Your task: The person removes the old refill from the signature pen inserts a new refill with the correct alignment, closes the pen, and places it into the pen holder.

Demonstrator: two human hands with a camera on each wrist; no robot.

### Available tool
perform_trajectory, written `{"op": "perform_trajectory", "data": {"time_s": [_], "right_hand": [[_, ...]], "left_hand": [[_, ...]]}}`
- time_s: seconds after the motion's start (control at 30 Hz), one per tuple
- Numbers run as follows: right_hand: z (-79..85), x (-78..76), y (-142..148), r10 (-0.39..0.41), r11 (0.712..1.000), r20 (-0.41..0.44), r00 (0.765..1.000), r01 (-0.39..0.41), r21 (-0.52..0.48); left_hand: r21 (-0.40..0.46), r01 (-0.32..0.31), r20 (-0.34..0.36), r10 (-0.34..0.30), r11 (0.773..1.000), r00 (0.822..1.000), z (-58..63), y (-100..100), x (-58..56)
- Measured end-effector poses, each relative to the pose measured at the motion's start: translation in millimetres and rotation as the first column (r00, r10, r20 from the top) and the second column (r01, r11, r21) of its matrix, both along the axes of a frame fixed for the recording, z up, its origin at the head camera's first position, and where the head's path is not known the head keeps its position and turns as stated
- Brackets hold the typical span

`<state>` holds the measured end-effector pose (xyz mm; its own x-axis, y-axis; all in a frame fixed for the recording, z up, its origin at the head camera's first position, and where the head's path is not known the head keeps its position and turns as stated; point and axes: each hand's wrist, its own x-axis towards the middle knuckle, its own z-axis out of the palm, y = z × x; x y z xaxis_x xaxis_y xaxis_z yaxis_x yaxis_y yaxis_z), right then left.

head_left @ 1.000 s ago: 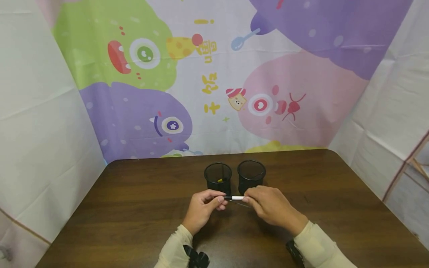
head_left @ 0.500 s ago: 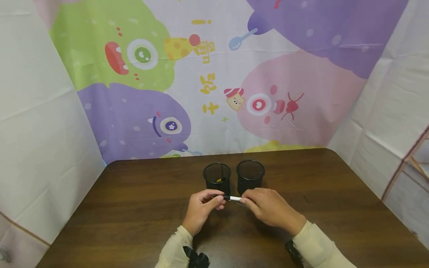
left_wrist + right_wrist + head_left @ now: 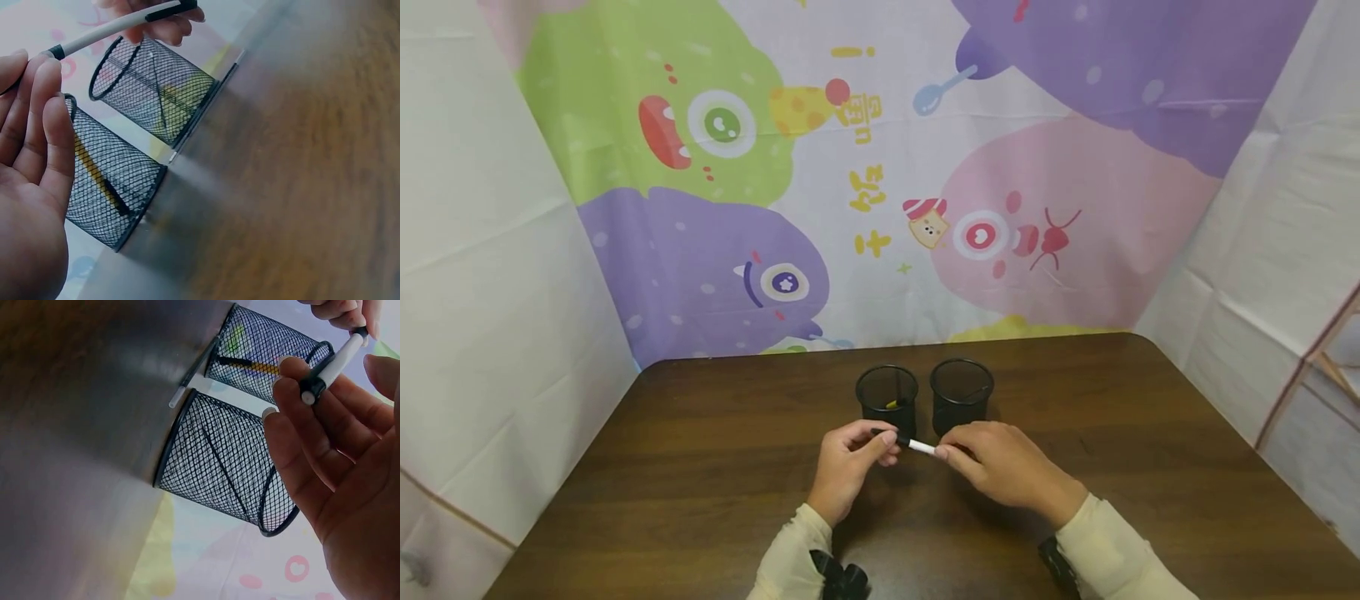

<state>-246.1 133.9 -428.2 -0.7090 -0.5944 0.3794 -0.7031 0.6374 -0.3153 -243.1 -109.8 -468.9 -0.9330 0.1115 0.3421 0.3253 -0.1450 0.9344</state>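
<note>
A pen (image 3: 922,447) with a white barrel and black ends is held level between both hands, in front of two black mesh cups. My left hand (image 3: 844,462) pinches its black left end between thumb and fingers. At the other end my right hand (image 3: 1000,462) holds the white part by the fingertips; in the right wrist view the pen (image 3: 337,365) lies across the fingers, thumb close beside it. The left mesh cup (image 3: 887,392) contains a yellow-and-black pen (image 3: 100,172). Inside the right mesh cup (image 3: 961,396) leans a thin dark stick (image 3: 225,472).
A thin slender rod (image 3: 194,372) lies on the brown wooden table (image 3: 700,467) along the foot of the cups. Behind stands a printed cartoon cloth (image 3: 880,167), with white cloth walls (image 3: 490,250) at either side.
The pen has tilted, its right end now lower and its left end higher. Both hands have stayed almost in place, the right one drifting slightly left.
</note>
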Motion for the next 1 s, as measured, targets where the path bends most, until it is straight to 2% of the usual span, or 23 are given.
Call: {"op": "perform_trajectory", "data": {"time_s": [0.33, 0.63, 0.8, 1.0], "right_hand": [[2.3, -2.5, 2, 0.012, 1.000, -0.028, 1.000, -0.013, -0.017], [3.2, -2.0, 5, 0.012, 1.000, -0.014, 1.000, -0.013, -0.014], [3.2, -2.3, 6, 0.014, 1.000, -0.033, 0.999, -0.015, -0.013], [3.0, -2.4, 6, 0.004, 1.000, -0.033, 0.999, -0.004, -0.003]], "left_hand": [[0.016, -0.072, -0.007, 0.072, 0.997, 0.997, 7.9, -5, -0.6], [0.012, -0.110, -0.026, 0.110, 0.994, 0.994, 11.6, -14, 0.0], [-0.015, -0.150, -0.059, 0.149, 0.989, 0.987, 17.4, -22, 0.6], [-0.051, -0.219, -0.065, 0.215, 0.974, 0.974, 24.8, -32, -1.4]]}}
